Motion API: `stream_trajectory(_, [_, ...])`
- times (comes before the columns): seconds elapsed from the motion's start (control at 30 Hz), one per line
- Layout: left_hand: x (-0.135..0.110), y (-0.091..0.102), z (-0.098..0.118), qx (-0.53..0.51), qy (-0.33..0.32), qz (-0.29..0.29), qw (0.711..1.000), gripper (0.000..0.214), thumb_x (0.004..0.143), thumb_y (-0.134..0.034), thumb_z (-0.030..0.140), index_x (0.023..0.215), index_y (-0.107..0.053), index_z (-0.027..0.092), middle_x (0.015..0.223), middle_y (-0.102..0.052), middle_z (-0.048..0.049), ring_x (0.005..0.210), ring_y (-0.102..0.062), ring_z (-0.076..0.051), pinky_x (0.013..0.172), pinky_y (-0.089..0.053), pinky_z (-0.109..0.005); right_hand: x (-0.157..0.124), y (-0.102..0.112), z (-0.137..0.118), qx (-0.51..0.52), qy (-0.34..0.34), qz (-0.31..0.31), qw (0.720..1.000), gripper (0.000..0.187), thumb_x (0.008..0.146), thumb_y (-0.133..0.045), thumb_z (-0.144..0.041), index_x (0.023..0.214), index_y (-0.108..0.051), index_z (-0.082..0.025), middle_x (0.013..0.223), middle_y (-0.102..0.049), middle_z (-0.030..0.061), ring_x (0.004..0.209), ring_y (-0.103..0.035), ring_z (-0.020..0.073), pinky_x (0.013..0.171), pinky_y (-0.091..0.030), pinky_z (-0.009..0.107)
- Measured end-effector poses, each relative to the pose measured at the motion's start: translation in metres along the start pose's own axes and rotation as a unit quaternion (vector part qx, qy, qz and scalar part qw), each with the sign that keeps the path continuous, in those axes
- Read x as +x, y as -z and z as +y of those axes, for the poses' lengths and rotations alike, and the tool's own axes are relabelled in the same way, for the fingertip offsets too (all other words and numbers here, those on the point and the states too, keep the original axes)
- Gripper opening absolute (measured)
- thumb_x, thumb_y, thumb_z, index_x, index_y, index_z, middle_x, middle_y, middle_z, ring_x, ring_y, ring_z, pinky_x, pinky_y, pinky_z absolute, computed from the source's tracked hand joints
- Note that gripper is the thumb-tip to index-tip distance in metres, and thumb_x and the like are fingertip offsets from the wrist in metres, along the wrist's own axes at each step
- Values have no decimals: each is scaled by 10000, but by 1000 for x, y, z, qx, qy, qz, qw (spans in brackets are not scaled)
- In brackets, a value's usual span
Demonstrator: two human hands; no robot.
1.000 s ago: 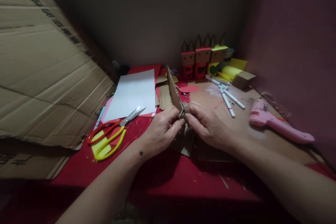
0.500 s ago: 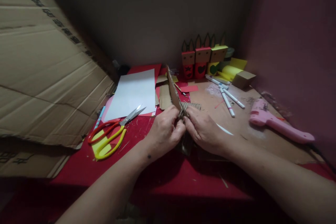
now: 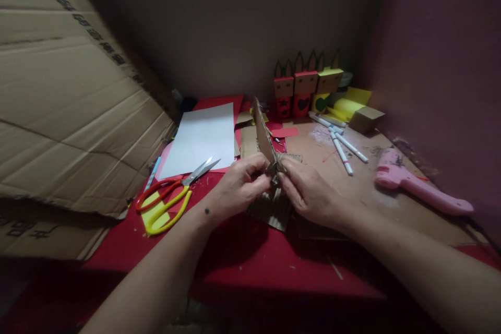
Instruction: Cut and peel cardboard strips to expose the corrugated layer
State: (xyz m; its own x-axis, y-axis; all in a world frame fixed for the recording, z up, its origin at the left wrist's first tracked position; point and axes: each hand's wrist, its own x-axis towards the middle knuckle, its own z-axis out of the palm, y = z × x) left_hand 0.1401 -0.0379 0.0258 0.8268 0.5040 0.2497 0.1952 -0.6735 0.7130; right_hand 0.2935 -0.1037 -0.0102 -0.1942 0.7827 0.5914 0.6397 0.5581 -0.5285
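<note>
My left hand [image 3: 250, 182] and my right hand [image 3: 303, 185] meet at the middle of the table, both pinching a piece of corrugated cardboard [image 3: 264, 133]. One part of the cardboard stands up on edge, pointing away from me. Below my fingers hangs a ribbed flap [image 3: 272, 211] with its corrugation bared; whether it joins the upright part is hidden by my hands. Left of my left hand lie scissors [image 3: 186, 182] with one red and one yellow handle, blades apart. A pink glue gun [image 3: 418, 182] rests to the right of my right hand.
A large cardboard sheet [image 3: 70, 115] leans at the left. White paper [image 3: 199, 141] lies on the red tablecloth [image 3: 242, 271]. Several white markers [image 3: 342, 154] lie on a cardboard mat [image 3: 376, 209]. Red and yellow cardboard figures [image 3: 305, 91] stand behind, beside a yellow-and-brown piece [image 3: 356, 109].
My left hand has shifted a little away from my right, its fingers pulling at the cardboard. More of the ribbed flap below shows now. The view has turned slightly left.
</note>
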Motion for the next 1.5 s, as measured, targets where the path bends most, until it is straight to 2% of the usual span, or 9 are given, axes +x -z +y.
stream_trajectory(0.13, [-1,-7,0,67,9,55,996,149,781,-458,152,642,-414,179,633,-415,36,586,-387,-101,552,-321,-233,0,1,1,11,-25,15,1000,145,889,-335,-166,779,-425,-191,765,-501,58,717,-482,177,679,-406,316])
stream_trajectory(0.23, [-1,-11,1,99,12,71,992,195,772,-460,153,614,-353,194,604,-385,44,552,-359,-97,527,-298,-232,0,0,0,1,-22,21,1000,143,878,-346,-149,768,-427,-191,731,-488,45,677,-465,167,648,-394,301])
stream_trajectory(0.33, [-2,-16,2,120,26,73,990,141,761,-438,140,639,-389,189,618,-424,28,560,-383,-108,537,-310,-239,0,-3,0,-12,3,27,1000,136,861,-365,-128,754,-410,-199,698,-464,26,644,-443,157,619,-383,287])
stream_trajectory(0.47, [-2,-22,3,161,64,82,981,89,763,-423,154,682,-454,173,670,-495,-11,606,-432,-132,582,-337,-262,0,-7,1,-12,-1,29,1000,119,859,-371,-122,776,-414,-196,725,-475,28,655,-447,154,624,-386,286])
stream_trajectory(0.6, [-3,-24,3,191,46,97,976,91,737,-422,134,659,-425,182,658,-489,-12,600,-423,-134,588,-332,-268,-1,-8,1,-20,7,25,999,128,862,-364,-121,764,-401,-196,714,-450,19,636,-429,146,610,-379,278])
stream_trajectory(0.83, [-2,-8,3,120,2,38,992,159,690,-425,82,583,-368,186,579,-409,39,546,-382,-96,530,-304,-228,0,-5,2,-28,24,-3,999,85,843,-370,-140,793,-424,-183,742,-484,49,654,-441,160,611,-388,296])
stream_trajectory(1.1, [-1,1,1,37,-2,-23,999,146,726,-405,48,666,-486,153,646,-469,42,609,-428,-87,579,-350,-210,0,0,-1,14,-22,1,1000,112,846,-369,-146,767,-439,-183,753,-511,50,684,-470,156,644,-400,296])
stream_trajectory(1.3, [1,-2,-2,34,-2,6,999,153,715,-437,38,623,-436,160,619,-401,58,580,-373,-77,554,-325,-203,0,-1,-7,-21,-82,-5,996,91,803,-421,-142,721,-448,-174,701,-515,41,653,-471,157,620,-374,291])
stream_trajectory(1.5, [2,-1,-4,9,0,-10,1000,137,725,-439,36,667,-498,145,653,-453,40,617,-415,-86,583,-360,-210,0,-4,-4,-23,-78,-2,997,70,790,-421,-125,746,-457,-166,703,-512,39,635,-463,148,603,-369,280])
